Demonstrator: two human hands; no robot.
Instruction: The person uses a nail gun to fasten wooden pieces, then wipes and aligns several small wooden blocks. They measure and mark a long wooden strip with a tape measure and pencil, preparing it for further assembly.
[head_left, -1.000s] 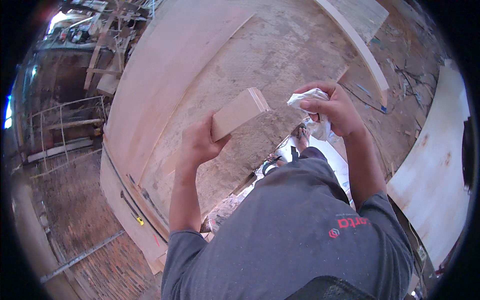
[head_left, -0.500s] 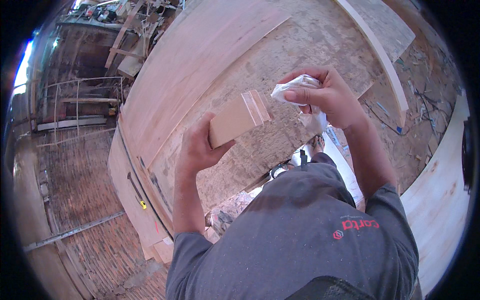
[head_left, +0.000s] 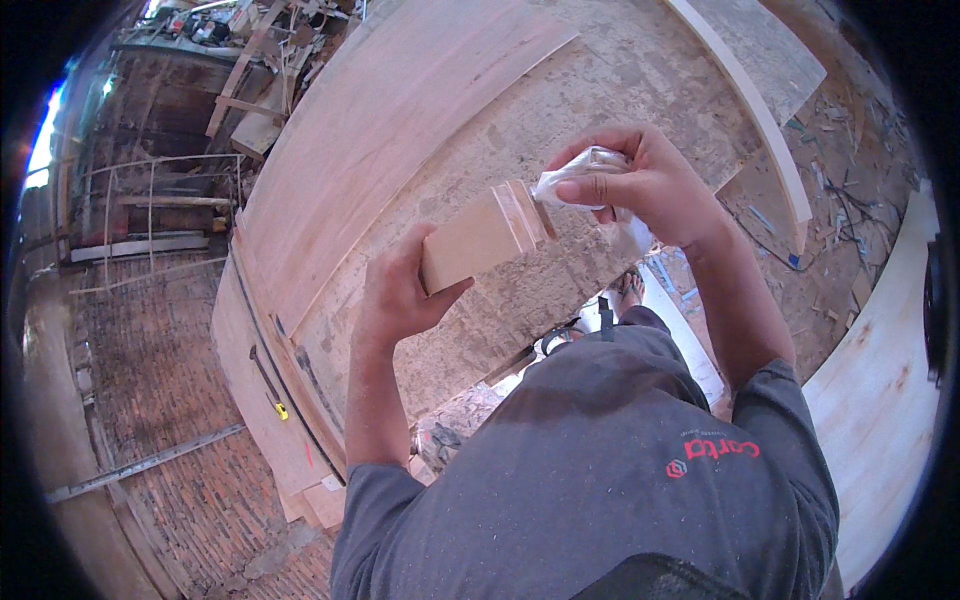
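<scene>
My left hand (head_left: 402, 290) grips the near-left end of a tan rectangular wooden block (head_left: 468, 243), thumb below and fingers behind. Stepped, layered strips (head_left: 520, 217) form the block's far-right end. Just beyond that end, my right hand (head_left: 655, 185) is closed on a crumpled white plastic bag (head_left: 585, 180), pinched between thumb and fingers. Part of the bag hangs beneath the palm. Its narrow tip comes close to the strips; whether it touches them I cannot tell. Both hands are raised over a worn, stained work board (head_left: 500, 310).
A large thin plywood sheet (head_left: 370, 150) lies across the board's left side. Beside it are a hammer-like tool (head_left: 266, 372) and a small yellow object (head_left: 281, 411). A long pale wooden strip (head_left: 755, 110) crosses the far right. Scraps and a cable (head_left: 795, 262) litter the floor.
The bag in my right hand has come slightly left and nearer the block's layered end. The block has shifted a little to the right. Both grips stay the same.
</scene>
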